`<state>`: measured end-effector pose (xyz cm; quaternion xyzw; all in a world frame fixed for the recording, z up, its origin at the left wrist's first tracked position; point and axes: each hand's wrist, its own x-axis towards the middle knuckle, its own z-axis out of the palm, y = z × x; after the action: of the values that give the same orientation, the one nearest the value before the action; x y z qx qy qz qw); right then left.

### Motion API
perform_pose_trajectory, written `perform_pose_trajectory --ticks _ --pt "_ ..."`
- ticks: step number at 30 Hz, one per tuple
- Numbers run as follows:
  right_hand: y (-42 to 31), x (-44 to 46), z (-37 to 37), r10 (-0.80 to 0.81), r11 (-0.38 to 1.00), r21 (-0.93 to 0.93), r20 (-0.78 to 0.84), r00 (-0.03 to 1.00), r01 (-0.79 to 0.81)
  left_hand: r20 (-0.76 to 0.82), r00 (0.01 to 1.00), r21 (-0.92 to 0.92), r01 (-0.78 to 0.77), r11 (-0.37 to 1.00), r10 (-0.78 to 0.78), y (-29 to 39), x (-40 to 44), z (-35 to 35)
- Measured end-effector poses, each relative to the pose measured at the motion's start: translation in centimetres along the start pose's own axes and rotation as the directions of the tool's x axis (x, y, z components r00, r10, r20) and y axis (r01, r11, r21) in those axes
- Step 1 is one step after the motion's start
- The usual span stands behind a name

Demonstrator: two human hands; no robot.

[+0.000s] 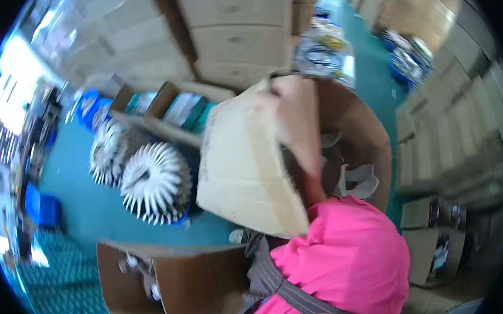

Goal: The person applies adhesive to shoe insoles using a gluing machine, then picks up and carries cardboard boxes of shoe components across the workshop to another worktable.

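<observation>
A large cardboard box is tilted in front of me, its opening facing right. My right hand, blurred by motion, grips the box's upper edge, with the forearm crossing its opening and a pink sleeve below. White pieces show inside the box, partly hidden by my arm; I cannot make out what they are. My left hand is not in view.
Two round stacks of white, finger-like pieces, a near one and a farther one, stand on the green table. Behind them is a divided carton. An open carton stands below, and stacked cartons line the right.
</observation>
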<state>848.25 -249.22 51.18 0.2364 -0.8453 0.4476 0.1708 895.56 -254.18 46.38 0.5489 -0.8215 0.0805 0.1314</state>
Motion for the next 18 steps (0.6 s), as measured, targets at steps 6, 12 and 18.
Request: perform_pose_trajectory --ticks 6,12,18 --pt "-10.1 -1.4 11.2 -0.055 0.997 0.051 0.063 0.997 0.052 -0.012 0.998 -0.1 0.052 0.994 -0.054 -10.8 11.3 3.0" --pt "-21.4 -3.0 23.9 -0.028 0.981 0.194 0.169 0.985 -0.006 -0.115 0.993 -0.247 -0.056 0.967 0.029 -23.0 22.8 6.4" --pt "-35.0 -8.5 34.6 0.044 0.961 0.258 0.222 0.974 -0.102 -0.156 0.967 -0.29 -0.238 0.927 0.199 -38.0 32.8 10.2"
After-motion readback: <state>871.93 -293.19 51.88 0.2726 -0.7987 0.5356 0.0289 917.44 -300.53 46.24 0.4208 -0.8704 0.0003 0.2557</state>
